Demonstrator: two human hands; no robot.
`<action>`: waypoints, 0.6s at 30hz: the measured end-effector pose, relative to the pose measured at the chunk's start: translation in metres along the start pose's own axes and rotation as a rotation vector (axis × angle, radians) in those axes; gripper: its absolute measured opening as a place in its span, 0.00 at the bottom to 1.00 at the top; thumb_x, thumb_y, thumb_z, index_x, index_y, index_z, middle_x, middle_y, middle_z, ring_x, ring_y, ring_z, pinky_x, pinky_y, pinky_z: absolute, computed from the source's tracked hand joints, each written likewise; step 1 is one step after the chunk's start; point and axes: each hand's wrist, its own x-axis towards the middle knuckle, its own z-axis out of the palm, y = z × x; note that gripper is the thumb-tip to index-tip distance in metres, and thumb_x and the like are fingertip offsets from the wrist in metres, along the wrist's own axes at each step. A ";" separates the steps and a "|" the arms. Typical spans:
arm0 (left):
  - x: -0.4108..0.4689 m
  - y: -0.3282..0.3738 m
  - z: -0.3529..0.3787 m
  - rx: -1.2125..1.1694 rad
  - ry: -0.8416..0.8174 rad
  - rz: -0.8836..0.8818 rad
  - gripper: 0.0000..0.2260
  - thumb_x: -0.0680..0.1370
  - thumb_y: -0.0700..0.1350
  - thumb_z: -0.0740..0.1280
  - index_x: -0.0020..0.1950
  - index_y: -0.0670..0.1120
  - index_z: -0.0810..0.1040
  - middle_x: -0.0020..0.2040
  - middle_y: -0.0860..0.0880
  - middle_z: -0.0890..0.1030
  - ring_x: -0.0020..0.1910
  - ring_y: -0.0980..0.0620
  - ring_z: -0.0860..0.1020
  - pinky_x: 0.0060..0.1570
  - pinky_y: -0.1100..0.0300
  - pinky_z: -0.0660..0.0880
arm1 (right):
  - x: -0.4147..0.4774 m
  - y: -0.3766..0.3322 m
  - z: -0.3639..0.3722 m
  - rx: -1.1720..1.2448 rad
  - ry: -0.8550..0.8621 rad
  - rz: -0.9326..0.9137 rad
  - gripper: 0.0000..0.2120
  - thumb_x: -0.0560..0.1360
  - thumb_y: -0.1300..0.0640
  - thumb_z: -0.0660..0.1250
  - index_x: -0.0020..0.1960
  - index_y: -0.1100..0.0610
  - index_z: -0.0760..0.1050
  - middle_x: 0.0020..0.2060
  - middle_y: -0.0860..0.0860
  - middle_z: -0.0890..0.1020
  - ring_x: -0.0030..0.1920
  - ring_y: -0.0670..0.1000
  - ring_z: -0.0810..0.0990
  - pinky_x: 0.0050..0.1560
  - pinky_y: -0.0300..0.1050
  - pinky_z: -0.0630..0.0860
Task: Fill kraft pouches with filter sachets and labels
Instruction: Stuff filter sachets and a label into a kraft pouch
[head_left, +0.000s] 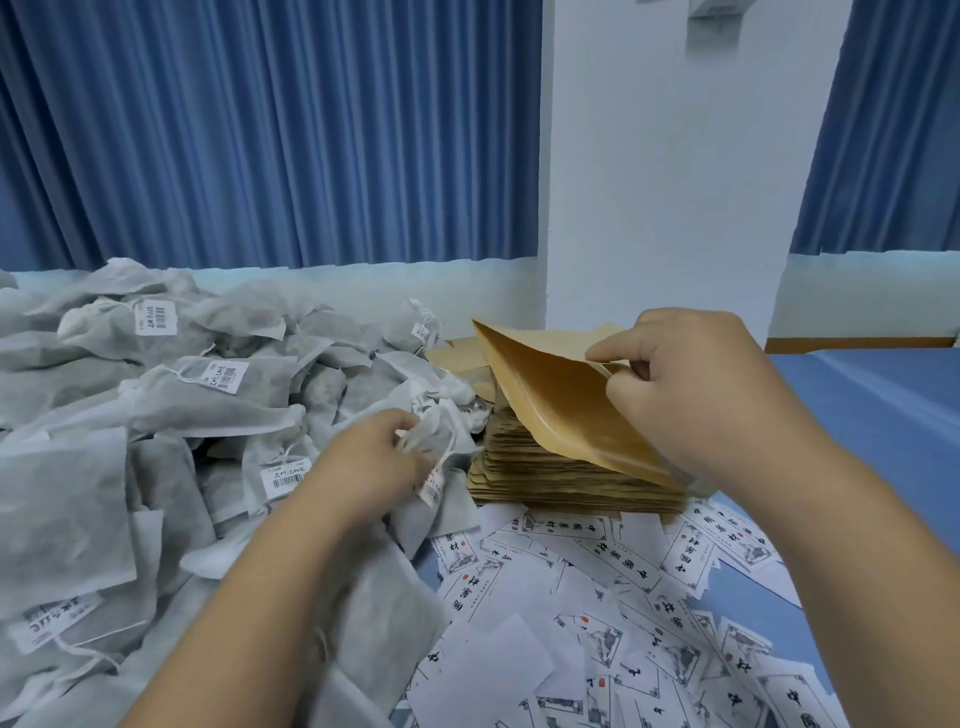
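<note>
kraft pouch (561, 405) was pinched at its mouth by right hand (696, 395), just right of left hand (374, 457) gripping a sachet (431, 441); mouth looked barely parted, so sachet could snag.

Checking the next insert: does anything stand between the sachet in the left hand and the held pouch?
Nothing visible lies between the sachet in the left hand and the kraft pouch. Only the right hand pinches the pouch's mouth edge, which looks barely parted.
</note>
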 end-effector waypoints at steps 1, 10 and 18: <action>-0.001 0.001 -0.005 -0.056 0.003 0.004 0.06 0.74 0.46 0.67 0.49 0.55 0.78 0.36 0.53 0.78 0.32 0.55 0.75 0.28 0.63 0.67 | 0.000 0.000 0.000 -0.010 -0.003 -0.003 0.14 0.70 0.64 0.60 0.46 0.52 0.83 0.36 0.48 0.77 0.40 0.52 0.75 0.40 0.46 0.76; -0.014 0.025 -0.039 -0.275 0.267 0.251 0.12 0.75 0.36 0.61 0.42 0.52 0.77 0.34 0.52 0.79 0.34 0.50 0.76 0.38 0.53 0.73 | 0.000 0.001 -0.001 0.051 0.007 0.013 0.14 0.70 0.64 0.61 0.45 0.51 0.83 0.34 0.48 0.75 0.37 0.50 0.74 0.36 0.44 0.74; -0.062 0.084 -0.032 -0.294 0.647 0.760 0.17 0.73 0.35 0.59 0.55 0.52 0.77 0.47 0.55 0.80 0.45 0.57 0.77 0.44 0.66 0.72 | 0.003 0.009 0.005 0.170 -0.020 0.075 0.14 0.72 0.60 0.63 0.50 0.45 0.82 0.31 0.39 0.71 0.31 0.41 0.74 0.28 0.31 0.68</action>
